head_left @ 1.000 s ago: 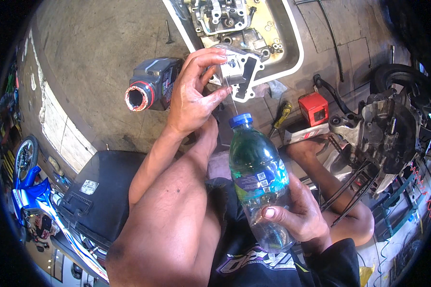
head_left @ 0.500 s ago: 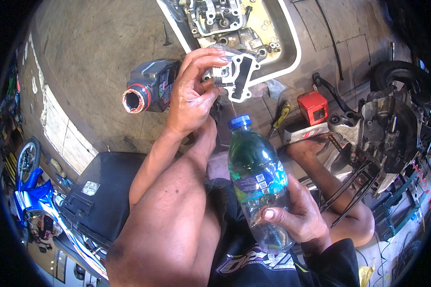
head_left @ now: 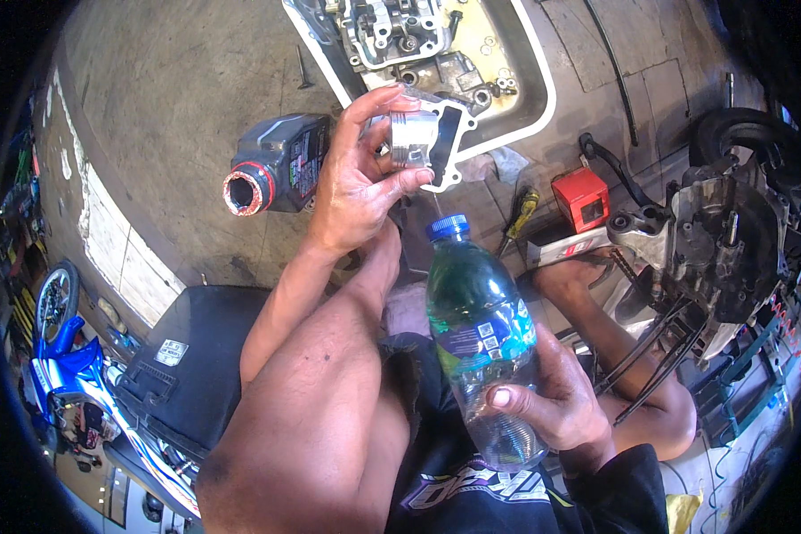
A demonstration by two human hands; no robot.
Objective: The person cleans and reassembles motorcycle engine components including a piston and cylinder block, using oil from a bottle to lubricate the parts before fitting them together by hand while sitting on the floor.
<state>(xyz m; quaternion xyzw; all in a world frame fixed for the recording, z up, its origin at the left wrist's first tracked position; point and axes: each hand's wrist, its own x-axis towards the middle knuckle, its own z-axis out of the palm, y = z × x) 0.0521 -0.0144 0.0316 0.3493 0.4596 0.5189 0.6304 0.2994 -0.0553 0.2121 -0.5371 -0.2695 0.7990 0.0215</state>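
Note:
Held up in my left hand is a shiny silver piston with ring grooves at one end. Right against it is a pale metal cylinder block with a dark opening and bolt ears; my fingers are closed around these parts. My right hand grips the lower half of a clear plastic bottle with green-tinted liquid and a blue cap. The bottle leans with its cap just below the cylinder block, and a thin streak of liquid shows between them.
A tray of engine parts lies ahead. Left of my left hand rests a dark cut-open oil bottle. To the right are a yellow-handled screwdriver, a red box and a large engine case. A blue motorcycle stands far left.
My left hand has turned the parts, so more of the piston's silver side shows, and the thumb has shifted across toward the cylinder block. The bottle has barely moved.

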